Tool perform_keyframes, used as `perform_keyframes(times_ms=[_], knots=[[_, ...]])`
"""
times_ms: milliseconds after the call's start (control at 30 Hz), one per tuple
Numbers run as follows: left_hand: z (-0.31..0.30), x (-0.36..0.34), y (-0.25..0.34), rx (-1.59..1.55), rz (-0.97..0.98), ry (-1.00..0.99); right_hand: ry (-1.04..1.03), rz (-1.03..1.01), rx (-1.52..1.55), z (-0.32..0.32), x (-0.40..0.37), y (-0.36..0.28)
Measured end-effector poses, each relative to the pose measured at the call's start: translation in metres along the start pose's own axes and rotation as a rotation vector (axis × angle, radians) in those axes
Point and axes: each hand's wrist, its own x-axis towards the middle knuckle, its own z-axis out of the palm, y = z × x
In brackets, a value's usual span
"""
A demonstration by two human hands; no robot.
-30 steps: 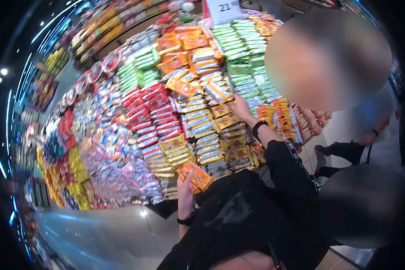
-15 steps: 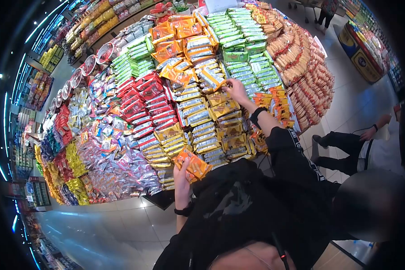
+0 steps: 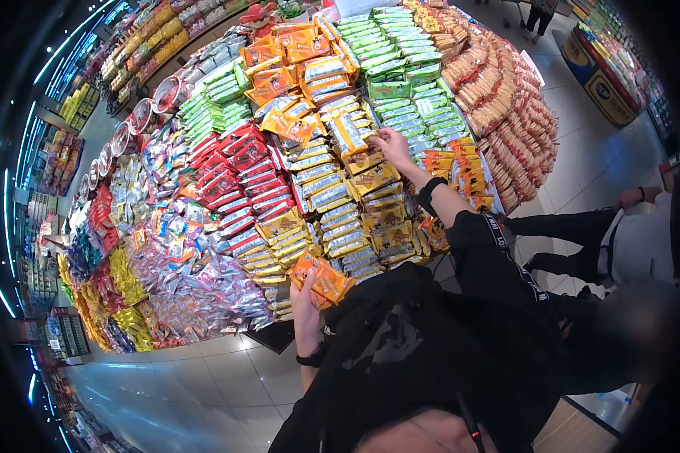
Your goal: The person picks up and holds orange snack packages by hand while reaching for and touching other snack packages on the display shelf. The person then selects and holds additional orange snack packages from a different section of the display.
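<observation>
My left hand (image 3: 304,311) is closed on an orange snack packet (image 3: 326,282) at the near edge of the display. Farther up, my right hand (image 3: 391,146) pinches the edge of a yellow-and-white packet (image 3: 349,134) that lies on top of a stack. Rows of yellow packets (image 3: 374,179) run below my right hand. Loose orange packets (image 3: 293,127) lie to the left of the pinched one, and green packets (image 3: 423,113) are stacked to its right.
Red packets (image 3: 238,162), loose wrapped sweets (image 3: 189,257) and red-and-tan packs (image 3: 499,98) cover the rest of the display. People in dark trousers (image 3: 559,241) stand at the right. A shelf unit (image 3: 604,87) is at the upper right.
The packet under my right hand has tilted from slanting to lying more in line with its row, and my right hand has shifted slightly left. The person at the right has moved their legs.
</observation>
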Motion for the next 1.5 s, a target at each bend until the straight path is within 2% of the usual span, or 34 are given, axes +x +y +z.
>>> perform_keyframes(times_ms=[100,133,267,433,500,633,700,733,800,933,1067,1167,1200,1367,1433,1467,1500], knots=[[-0.007,0.003,-0.002,0.009,-0.018,0.008,-0.006,-0.073,-0.061,-0.01,0.003,0.013],[-0.004,0.001,0.001,0.011,-0.034,-0.001,0.019,-0.03,0.026,-0.01,-0.003,0.007],[0.002,0.005,0.003,0.034,-0.043,0.004,-0.075,0.162,-0.064,-0.02,-0.018,-0.027],[0.01,0.008,0.003,0.036,-0.03,0.003,-0.219,0.196,-0.138,-0.019,-0.005,0.002],[0.009,0.009,0.003,0.031,-0.023,0.01,-0.244,0.03,-0.365,-0.021,0.0,0.003],[0.005,0.009,0.002,0.024,-0.036,0.012,-0.306,0.05,-0.402,-0.03,-0.001,-0.007],[0.004,0.008,0.002,0.029,-0.028,0.02,-0.298,-0.077,-0.546,-0.031,0.001,-0.008],[0.003,0.008,0.001,0.026,-0.038,0.029,-0.299,-0.078,-0.546,-0.03,0.001,-0.01],[0.0,0.011,-0.002,0.025,-0.047,0.041,-0.355,0.295,-0.342,-0.026,-0.001,-0.016],[0.0,0.015,-0.003,0.04,-0.067,0.02,-0.212,0.342,-0.155,-0.01,0.0,-0.023],[0.0,0.017,-0.002,0.065,-0.04,0.01,-0.174,0.379,-0.144,-0.001,0.01,-0.034],[0.0,0.017,-0.003,0.054,-0.016,-0.001,-0.23,0.307,-0.27,-0.005,0.019,-0.029],[0.004,0.014,0.0,0.059,-0.025,0.011,-0.267,0.25,-0.439,-0.008,0.022,-0.029],[0.006,0.014,-0.001,0.024,-0.036,0.01,-0.319,0.324,-0.437,-0.008,0.025,-0.014],[0.006,0.012,-0.002,0.022,-0.042,0.01,-0.107,0.044,-0.705,-0.004,0.017,-0.01],[0.006,0.012,-0.002,0.035,-0.046,0.017,-0.039,-0.072,-0.696,-0.006,0.006,-0.021],[0.005,0.013,-0.001,0.051,-0.051,0.024,-0.035,-0.069,-0.693,-0.007,-0.005,-0.032]])
